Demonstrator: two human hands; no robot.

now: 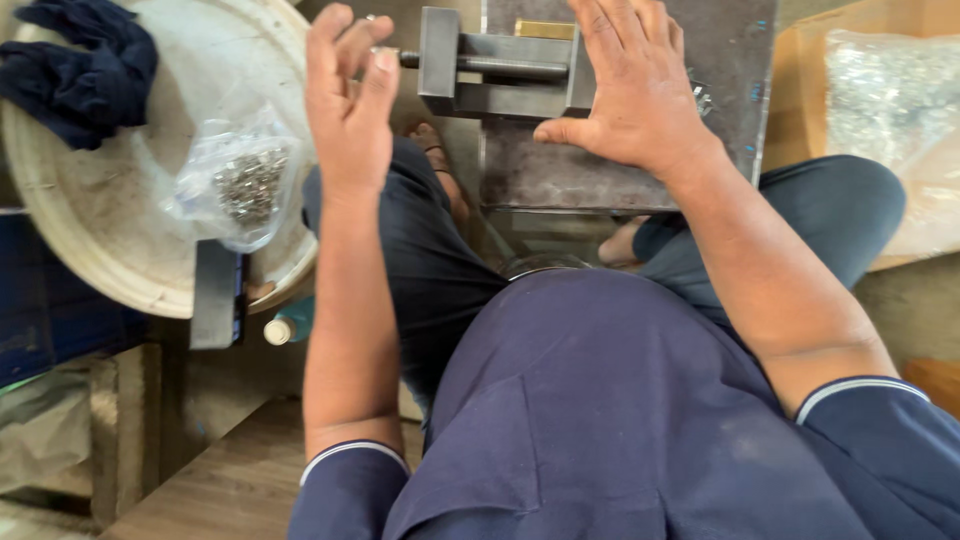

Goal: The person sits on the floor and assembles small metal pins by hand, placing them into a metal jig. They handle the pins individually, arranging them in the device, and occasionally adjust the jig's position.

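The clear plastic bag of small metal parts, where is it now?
In the head view, the plastic bag lies on the round white tray, just left of the left hand.

A cluttered workshop floor under soft daylight.
Left of the hands, a round white basin (110, 250) holds a dark blue cloth (80, 65); a cardboard box (800, 90) sits right; wooden planks (230, 480) lie below.

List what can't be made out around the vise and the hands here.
- Vise: in the head view its far part is cut off by the top edge, and the right hand covers its right end.
- Left hand: whatever its fingertips pinch at the screw's end is too small to tell.
- Bag on the white tray: small metal pieces, too small to identify.
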